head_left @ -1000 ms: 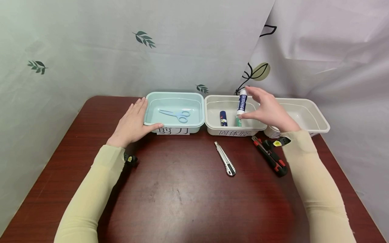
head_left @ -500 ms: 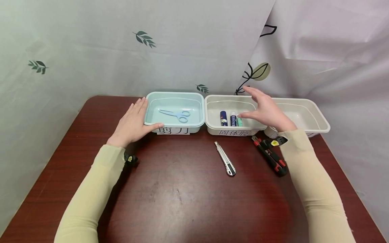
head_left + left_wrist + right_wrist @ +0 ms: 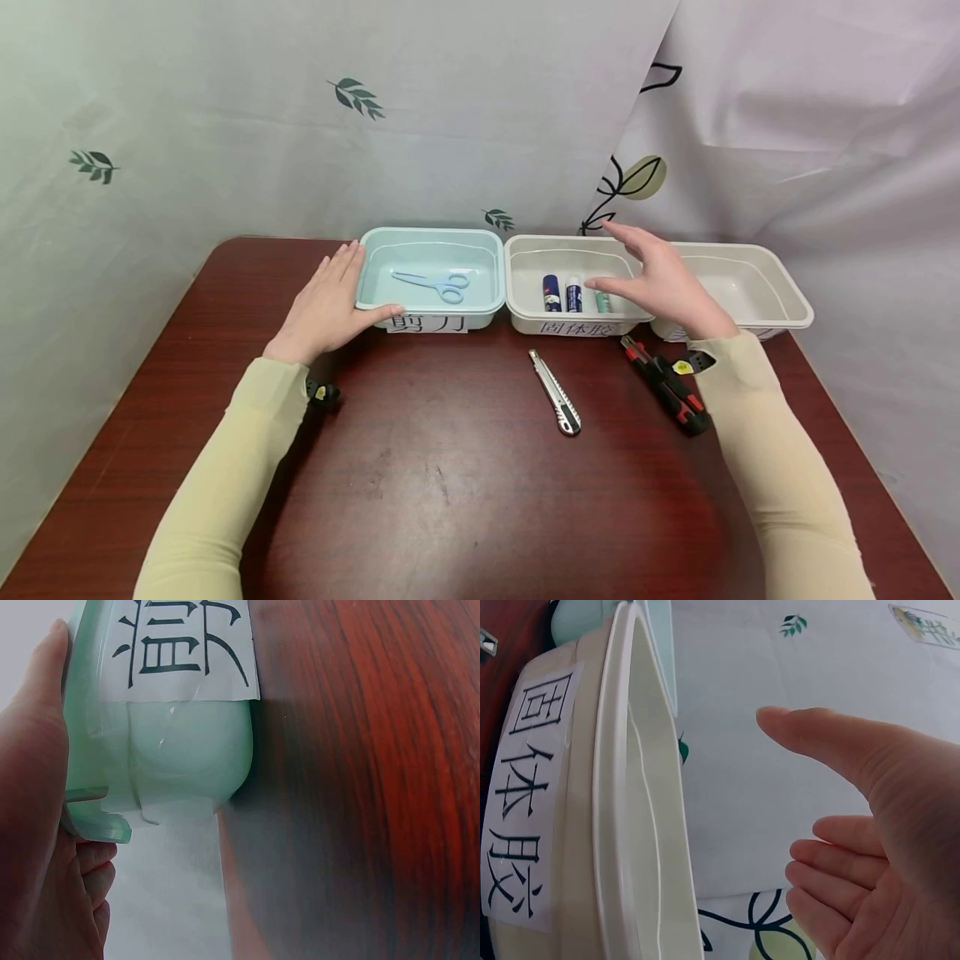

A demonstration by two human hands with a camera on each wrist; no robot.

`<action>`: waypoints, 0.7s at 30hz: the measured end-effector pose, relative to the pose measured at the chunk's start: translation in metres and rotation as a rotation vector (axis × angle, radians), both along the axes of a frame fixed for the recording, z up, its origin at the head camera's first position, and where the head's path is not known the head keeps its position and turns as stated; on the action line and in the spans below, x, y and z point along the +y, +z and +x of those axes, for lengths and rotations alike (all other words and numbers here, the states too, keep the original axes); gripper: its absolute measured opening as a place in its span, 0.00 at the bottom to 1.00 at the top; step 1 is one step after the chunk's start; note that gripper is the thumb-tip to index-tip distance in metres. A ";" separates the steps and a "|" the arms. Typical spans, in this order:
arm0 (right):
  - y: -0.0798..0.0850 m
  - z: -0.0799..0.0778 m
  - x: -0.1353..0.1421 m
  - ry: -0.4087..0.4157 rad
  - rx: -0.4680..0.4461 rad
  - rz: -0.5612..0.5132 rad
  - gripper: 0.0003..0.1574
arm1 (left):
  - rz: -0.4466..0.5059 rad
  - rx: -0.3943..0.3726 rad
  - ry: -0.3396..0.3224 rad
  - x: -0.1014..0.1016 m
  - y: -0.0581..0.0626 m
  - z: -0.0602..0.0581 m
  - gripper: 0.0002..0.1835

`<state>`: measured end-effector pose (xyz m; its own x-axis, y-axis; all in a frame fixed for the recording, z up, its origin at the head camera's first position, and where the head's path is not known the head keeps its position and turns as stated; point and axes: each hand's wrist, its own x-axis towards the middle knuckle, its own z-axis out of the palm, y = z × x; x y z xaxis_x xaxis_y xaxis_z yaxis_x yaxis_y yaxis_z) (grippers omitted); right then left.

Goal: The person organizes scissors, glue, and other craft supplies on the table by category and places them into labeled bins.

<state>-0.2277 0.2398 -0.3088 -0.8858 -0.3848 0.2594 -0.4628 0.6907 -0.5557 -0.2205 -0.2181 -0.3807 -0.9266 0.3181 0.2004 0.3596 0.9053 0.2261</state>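
This looks like a staged sorting station set up indoors rather than a lived-in room; pale sheets printed with leaves (image 3: 356, 94) hang as a backdrop right behind a dark red wooden bench (image 3: 450, 483), hiding whatever lies beyond. Three plastic tubs stand in a row at the bench's far edge, the mint one (image 3: 431, 271) and the middle white one (image 3: 525, 283) bearing printed paper labels; stationery fills the scene, with scissors (image 3: 433, 282), glue sticks (image 3: 562, 293) and utility knives (image 3: 556, 403) about.
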 end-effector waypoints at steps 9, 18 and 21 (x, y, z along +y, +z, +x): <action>-0.001 0.021 -0.007 -0.029 0.052 -0.039 0.47 | 0.000 -0.004 0.004 0.000 -0.001 0.000 0.61; -0.006 0.044 -0.018 -0.019 0.046 -0.078 0.44 | -0.003 -0.001 0.004 0.000 0.000 0.000 0.61; -0.006 0.051 -0.021 -0.017 0.033 -0.089 0.44 | -0.005 -0.002 0.004 0.000 0.000 0.000 0.61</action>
